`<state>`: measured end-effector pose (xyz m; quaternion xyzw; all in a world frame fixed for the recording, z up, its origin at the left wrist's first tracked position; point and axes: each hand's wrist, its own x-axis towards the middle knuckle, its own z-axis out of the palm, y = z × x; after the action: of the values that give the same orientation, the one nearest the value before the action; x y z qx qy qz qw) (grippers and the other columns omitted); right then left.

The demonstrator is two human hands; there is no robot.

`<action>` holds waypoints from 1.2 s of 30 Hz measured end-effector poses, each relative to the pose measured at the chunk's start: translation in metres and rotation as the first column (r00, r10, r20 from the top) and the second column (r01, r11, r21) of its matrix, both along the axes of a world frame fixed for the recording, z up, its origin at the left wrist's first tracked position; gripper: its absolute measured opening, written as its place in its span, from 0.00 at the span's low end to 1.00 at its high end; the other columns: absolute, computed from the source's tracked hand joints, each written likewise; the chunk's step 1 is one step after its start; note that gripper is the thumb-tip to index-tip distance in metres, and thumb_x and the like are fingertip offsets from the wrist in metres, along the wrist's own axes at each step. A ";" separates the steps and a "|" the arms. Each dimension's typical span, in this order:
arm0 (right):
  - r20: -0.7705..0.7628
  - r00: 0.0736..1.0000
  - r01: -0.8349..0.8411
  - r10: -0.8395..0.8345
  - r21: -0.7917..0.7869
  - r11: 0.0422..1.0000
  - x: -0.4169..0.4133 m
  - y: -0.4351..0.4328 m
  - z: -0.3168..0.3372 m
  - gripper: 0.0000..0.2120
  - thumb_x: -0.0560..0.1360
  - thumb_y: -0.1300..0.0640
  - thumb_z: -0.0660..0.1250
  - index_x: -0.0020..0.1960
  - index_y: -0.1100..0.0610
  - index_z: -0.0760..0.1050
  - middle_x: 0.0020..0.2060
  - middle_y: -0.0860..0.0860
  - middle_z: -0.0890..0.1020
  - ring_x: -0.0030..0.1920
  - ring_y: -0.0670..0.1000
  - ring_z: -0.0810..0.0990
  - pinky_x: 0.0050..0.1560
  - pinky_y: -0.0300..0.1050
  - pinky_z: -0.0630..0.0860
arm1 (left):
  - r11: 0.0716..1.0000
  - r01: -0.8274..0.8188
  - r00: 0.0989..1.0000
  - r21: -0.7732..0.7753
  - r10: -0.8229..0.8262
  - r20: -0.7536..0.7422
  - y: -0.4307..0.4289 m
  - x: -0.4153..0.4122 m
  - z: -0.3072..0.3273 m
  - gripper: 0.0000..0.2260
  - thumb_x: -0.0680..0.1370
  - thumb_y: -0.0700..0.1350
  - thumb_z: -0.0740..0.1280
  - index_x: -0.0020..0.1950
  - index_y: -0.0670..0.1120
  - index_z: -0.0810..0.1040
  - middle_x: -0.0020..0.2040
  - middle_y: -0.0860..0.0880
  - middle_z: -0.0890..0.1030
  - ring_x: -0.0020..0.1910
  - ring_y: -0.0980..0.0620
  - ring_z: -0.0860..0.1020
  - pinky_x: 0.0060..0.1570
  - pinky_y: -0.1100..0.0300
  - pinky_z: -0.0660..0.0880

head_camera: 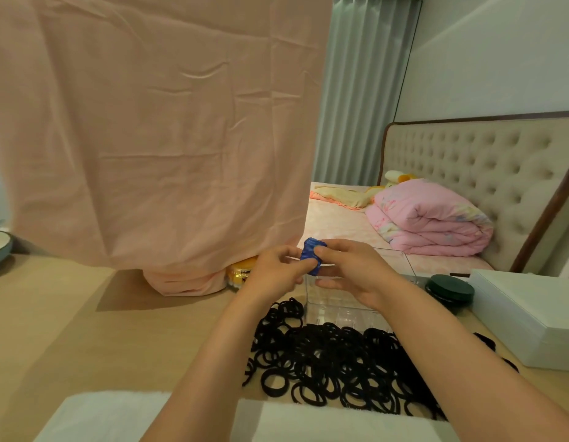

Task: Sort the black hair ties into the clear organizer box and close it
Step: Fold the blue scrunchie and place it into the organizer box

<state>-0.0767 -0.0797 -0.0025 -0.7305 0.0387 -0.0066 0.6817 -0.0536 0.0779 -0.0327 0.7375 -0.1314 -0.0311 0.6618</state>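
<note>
A small blue bundle (312,256) is held between both hands above the table (85,330), just over the far left corner of the clear box (334,314). The left hand (277,269) is closed on it, with the bundle's left side pinched between thumb and curled fingers. The right hand (350,272) is likewise closed, its thumb and forefinger gripping the bundle's right side and the remaining fingers loosely bent below. What the bundle is made of cannot be told.

The box is set toward the right side of the table, behind the ties (334,362). These are heaped in a wide black pile that reaches from the box's front wall to the near edge, and a few are spread along the box's left wall. No ties can be made out inside the box.

A white towel (117,416) is laid along the near edge. A dark round tin (449,290) and a white case (532,314) are placed at the right edge, just beside each other. A pink cloth (149,122) is hung over the far left, and a gold object (241,272) is partly hidden under its hem.
</note>
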 end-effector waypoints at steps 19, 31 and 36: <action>0.074 0.991 0.108 -0.109 -0.927 0.360 0.047 0.020 -0.023 0.08 0.71 0.58 0.75 0.42 0.61 0.80 0.34 0.54 0.80 0.41 0.56 0.83 0.35 0.44 0.79 | 0.894 -0.027 0.976 0.446 -0.073 0.206 -0.005 0.010 -0.043 0.17 0.79 0.43 0.66 0.68 0.53 0.75 0.60 0.53 0.79 0.51 0.56 0.76 0.43 0.68 0.70; -0.010 0.996 -0.039 0.090 -0.943 0.332 0.037 -0.005 -0.025 0.06 0.75 0.54 0.71 0.44 0.55 0.86 0.42 0.52 0.86 0.46 0.56 0.83 0.49 0.53 0.81 | 0.853 -0.028 0.962 0.521 -0.119 0.246 -0.008 0.008 -0.042 0.18 0.80 0.43 0.63 0.71 0.51 0.76 0.65 0.49 0.78 0.56 0.50 0.78 0.56 0.58 0.74; 0.053 0.989 0.022 0.141 -0.976 0.217 0.028 -0.006 -0.025 0.11 0.77 0.52 0.65 0.55 0.45 0.84 0.55 0.46 0.77 0.52 0.52 0.80 0.46 0.47 0.75 | 0.857 -0.031 0.966 0.515 -0.107 0.235 -0.007 0.009 -0.042 0.21 0.81 0.44 0.64 0.75 0.50 0.69 0.64 0.50 0.77 0.57 0.51 0.77 0.59 0.55 0.76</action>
<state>-0.0490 -0.0853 -0.0270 -0.9947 -0.0465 -0.0506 0.0765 -0.0449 0.0707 -0.0745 0.8821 -0.2170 0.0170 0.4176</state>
